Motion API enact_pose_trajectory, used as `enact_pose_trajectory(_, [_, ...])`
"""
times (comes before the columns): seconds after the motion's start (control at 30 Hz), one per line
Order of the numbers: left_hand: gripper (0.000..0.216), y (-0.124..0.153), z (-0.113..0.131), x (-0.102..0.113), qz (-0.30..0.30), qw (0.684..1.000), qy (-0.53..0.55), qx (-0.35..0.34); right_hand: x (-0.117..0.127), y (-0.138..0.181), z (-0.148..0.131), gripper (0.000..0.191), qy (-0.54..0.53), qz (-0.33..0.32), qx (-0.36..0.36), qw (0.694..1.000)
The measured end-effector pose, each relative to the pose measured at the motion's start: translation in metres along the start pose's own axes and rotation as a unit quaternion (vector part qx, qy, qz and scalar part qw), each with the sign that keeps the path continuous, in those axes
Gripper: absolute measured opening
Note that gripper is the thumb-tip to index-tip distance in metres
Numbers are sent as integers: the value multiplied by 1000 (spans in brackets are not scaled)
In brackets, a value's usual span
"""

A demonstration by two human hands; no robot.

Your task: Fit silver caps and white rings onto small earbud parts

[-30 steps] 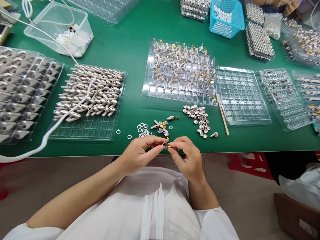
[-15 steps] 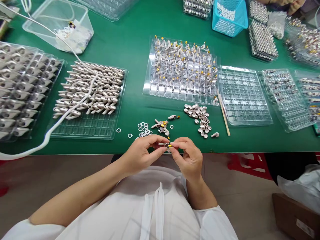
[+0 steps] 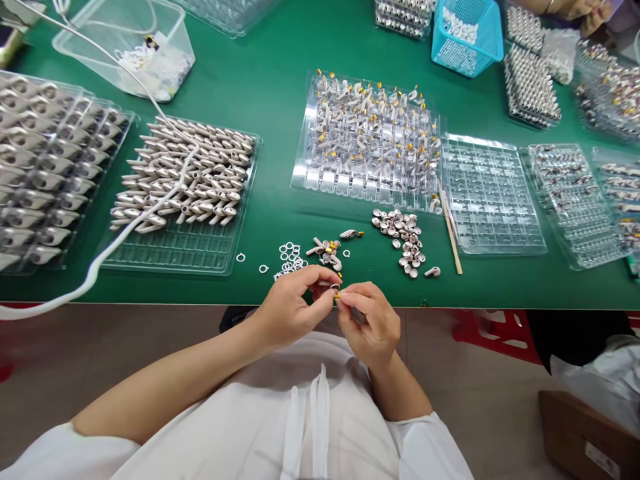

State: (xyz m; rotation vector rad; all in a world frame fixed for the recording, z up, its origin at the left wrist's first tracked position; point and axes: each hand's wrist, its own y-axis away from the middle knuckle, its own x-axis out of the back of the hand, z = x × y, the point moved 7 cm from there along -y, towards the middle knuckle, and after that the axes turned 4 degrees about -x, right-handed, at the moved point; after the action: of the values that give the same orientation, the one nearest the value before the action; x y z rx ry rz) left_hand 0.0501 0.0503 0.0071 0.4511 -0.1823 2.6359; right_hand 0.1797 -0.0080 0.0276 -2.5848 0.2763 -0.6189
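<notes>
- Head view: left hand (image 3: pixel 295 308) clamped on a small round-mouthed piece (image 3: pixel 335 287), thumb and fingertips pinched together around it, just over the near edge of the green tabletop (image 3: pixel 275 87).
- Right hand (image 3: pixel 371 323) meets it from the other side, thumb and forefinger closed on a yellow tab (image 3: pixel 337 296) at the piece; too small to tell how tab and piece join.
- Just beyond the left hand: loose white rings (image 3: pixel 291 255) in a cluster, a few others lying apart. Next to them, a small heap of stemmed parts (image 3: pixel 325 252) with yellow bits.
- Beyond the right hand: scattered round caps (image 3: pixel 400 230), one stemmed piece (image 3: pixel 433 271) lying beside them, then a thin wooden stick (image 3: pixel 451 233).
- Farther back, a see-through tray (image 3: pixel 327 180) of pale yellow-tipped parts; to its right, another see-through tray (image 3: pixel 493 193).
- Left side: a tray (image 3: pixel 170 259) crowded with silvery stemmed shells (image 3: pixel 187 173), white cable (image 3: pixel 92 277) running over it.
- Back left, a plastic box (image 3: pixel 173 73) with white bits; back right, a blue basket (image 3: pixel 465 59) with small white pieces, and at the top right corner a co-worker's hand (image 3: pixel 580 8).
</notes>
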Motion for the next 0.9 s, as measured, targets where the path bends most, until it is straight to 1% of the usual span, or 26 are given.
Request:
enact_pose_trajectory(0.1, [16,1,-1,1,3,1000,21,14,0,-3,2,33,-28,-23,-30,999])
enact_pose_trajectory(0.2, [21,1,-3,0,-11,998,54,33,3,-6,4,31,-20,-34,-47,998])
enact_pose_trajectory(0.37, [27,2,-8,-2,-38,995,85,42,5,-7,4,32,31,-55,-34,997])
enact_pose_trajectory(0.5, [27,3,-7,1,-36,998,50,23,2,-6,3,33,67,-78,-10,995])
enact_pose_trajectory(0.63, [25,2,-4,3,-27,1000,7,-3,-2,-7,2,31,87,-102,2,991])
enact_pose_trajectory(0.77, [24,1,0,3,-38,999,-10,-34,-2,-10,4,26,71,-114,-16,991])
enact_pose_trajectory(0.9, [23,2,2,3,-53,997,-19,-45,-1,-13,7,19,41,-132,-48,989])
